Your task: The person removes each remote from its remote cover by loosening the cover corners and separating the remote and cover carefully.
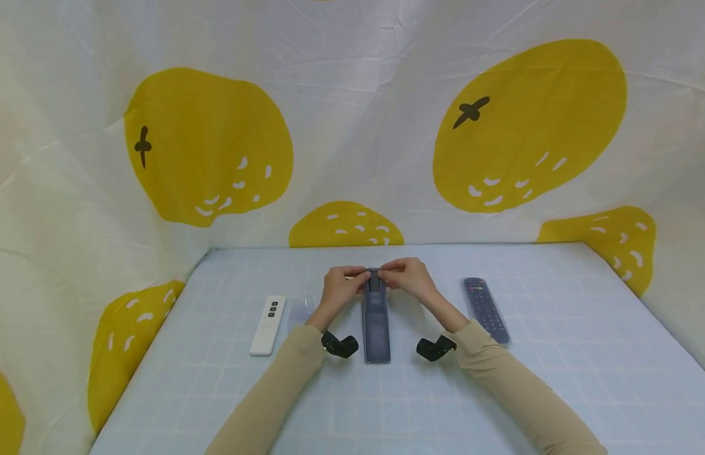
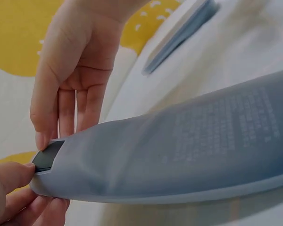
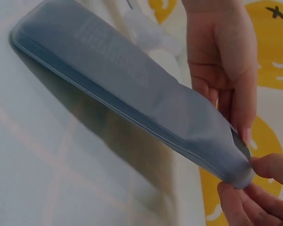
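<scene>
A dark remote control (image 2: pixel 49 156) lies back side up in a translucent bluish silicone cover (image 1: pixel 377 328), with small print showing through it. At its far end, a dark corner of the remote shows through the cover's opening. My left hand (image 1: pixel 340 289) pinches the left edge of that end between thumb and fingers. On the opposite edge, my right hand (image 1: pixel 409 278) pinches the cover the same way, thumb on top by the opening (image 3: pixel 240 141). In both wrist views the far end is raised above the table.
To the left lie a white remote (image 1: pixel 268 325) and a clear plastic piece (image 1: pixel 302 309), partly behind my left forearm. Right of my hands is another dark remote with buttons up (image 1: pixel 486 309). A patterned curtain (image 1: pixel 352 126) stands behind the checked table (image 1: pixel 352 411).
</scene>
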`<state>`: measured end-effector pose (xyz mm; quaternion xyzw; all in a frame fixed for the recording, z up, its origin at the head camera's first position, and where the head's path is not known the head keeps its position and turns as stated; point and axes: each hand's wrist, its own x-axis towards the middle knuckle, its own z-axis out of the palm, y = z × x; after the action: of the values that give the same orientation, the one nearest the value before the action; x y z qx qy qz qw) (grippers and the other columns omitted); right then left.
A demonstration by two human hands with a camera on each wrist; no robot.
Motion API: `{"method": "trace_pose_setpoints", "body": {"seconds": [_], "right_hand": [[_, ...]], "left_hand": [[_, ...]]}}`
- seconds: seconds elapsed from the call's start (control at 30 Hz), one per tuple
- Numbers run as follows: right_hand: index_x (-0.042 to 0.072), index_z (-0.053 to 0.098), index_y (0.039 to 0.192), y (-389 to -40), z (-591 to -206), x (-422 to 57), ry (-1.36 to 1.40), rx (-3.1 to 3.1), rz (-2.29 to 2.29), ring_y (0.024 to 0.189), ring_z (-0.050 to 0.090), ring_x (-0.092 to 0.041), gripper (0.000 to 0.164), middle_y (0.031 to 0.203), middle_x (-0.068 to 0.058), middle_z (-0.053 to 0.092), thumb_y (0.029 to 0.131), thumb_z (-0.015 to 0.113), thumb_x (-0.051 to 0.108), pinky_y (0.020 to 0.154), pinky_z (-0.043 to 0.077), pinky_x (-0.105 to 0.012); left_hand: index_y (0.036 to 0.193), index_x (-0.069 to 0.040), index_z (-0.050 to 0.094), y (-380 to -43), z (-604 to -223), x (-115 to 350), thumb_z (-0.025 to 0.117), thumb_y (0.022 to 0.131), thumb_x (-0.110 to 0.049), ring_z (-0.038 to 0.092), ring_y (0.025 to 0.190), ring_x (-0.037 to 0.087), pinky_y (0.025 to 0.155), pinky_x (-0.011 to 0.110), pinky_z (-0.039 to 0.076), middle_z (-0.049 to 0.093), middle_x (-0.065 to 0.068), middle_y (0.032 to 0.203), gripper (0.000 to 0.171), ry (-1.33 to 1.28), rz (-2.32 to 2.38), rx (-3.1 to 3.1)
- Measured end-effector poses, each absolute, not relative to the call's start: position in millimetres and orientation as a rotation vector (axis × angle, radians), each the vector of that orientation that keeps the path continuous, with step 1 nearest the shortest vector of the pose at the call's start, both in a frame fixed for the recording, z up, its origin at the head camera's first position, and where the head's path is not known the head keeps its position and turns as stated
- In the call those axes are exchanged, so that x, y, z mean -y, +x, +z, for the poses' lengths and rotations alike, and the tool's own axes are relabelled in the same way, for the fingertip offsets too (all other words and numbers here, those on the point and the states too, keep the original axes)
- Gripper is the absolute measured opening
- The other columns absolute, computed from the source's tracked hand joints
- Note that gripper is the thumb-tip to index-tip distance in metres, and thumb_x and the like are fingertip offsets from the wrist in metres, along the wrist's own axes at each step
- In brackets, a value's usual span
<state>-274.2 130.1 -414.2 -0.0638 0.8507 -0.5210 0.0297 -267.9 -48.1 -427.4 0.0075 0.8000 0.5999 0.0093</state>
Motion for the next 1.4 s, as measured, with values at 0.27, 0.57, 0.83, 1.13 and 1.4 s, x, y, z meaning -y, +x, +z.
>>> {"method": "trace_pose_setpoints", "body": {"seconds": [0.27, 0.57, 0.83, 1.13, 1.4], "right_hand": [[0.003, 0.073, 0.104, -268, -405, -132, -0.298, -2.734, -1.565, 0.07, 0.071, -0.017, 0.027, 0.092, -0.016, 0.075, 0.085, 0.071, 0.022, 0.062, 0.057, -0.026], [0.004, 0.074, 0.103, -264, -397, -137, -0.443, -2.815, -1.533, 0.072, 0.072, -0.018, 0.024, 0.091, -0.013, 0.075, 0.086, 0.072, 0.021, 0.062, 0.056, -0.026], [0.003, 0.075, 0.1, -259, -384, -135, -0.559, -2.913, -1.577, 0.073, 0.071, -0.021, 0.023, 0.092, -0.013, 0.075, 0.081, 0.076, 0.016, 0.062, 0.055, -0.025], [0.004, 0.076, 0.096, -254, -380, -131, -0.585, -3.018, -1.679, 0.069, 0.071, -0.02, 0.02, 0.085, -0.011, 0.075, 0.078, 0.078, 0.013, 0.06, 0.056, -0.025], [0.001, 0.075, 0.1, -247, -379, -132, -0.678, -3.047, -1.768, 0.068, 0.071, -0.022, 0.023, 0.086, -0.013, 0.075, 0.079, 0.076, 0.009, 0.061, 0.058, -0.024]], "left_hand": [[0.111, -0.001, 0.071, -264, -420, 52, 0.071, 0.087, -0.017, 0.073, 0.08, 0.023, 0.066, 0.029, 0.059, 0.07, 0.018, 0.104, 0.03, 0.09, 1.92, -2.471], [0.116, -0.002, 0.069, -259, -413, 53, 0.069, 0.088, -0.017, 0.073, 0.079, 0.022, 0.067, 0.03, 0.059, 0.072, 0.016, 0.107, 0.031, 0.184, 1.896, -2.541], [0.109, -0.007, 0.073, -251, -396, 48, 0.07, 0.087, -0.014, 0.069, 0.07, 0.015, 0.061, 0.024, 0.058, 0.074, 0.009, 0.098, 0.023, 0.197, 1.908, -2.716], [0.109, -0.009, 0.073, -246, -391, 43, 0.071, 0.085, -0.018, 0.07, 0.075, 0.017, 0.061, 0.025, 0.056, 0.075, 0.005, 0.098, 0.026, 0.231, 1.916, -2.888], [0.113, -0.004, 0.071, -246, -393, 45, 0.078, 0.081, -0.024, 0.071, 0.083, 0.022, 0.075, 0.028, 0.059, 0.074, 0.009, 0.102, 0.039, 0.396, 2.033, -2.816]]}}
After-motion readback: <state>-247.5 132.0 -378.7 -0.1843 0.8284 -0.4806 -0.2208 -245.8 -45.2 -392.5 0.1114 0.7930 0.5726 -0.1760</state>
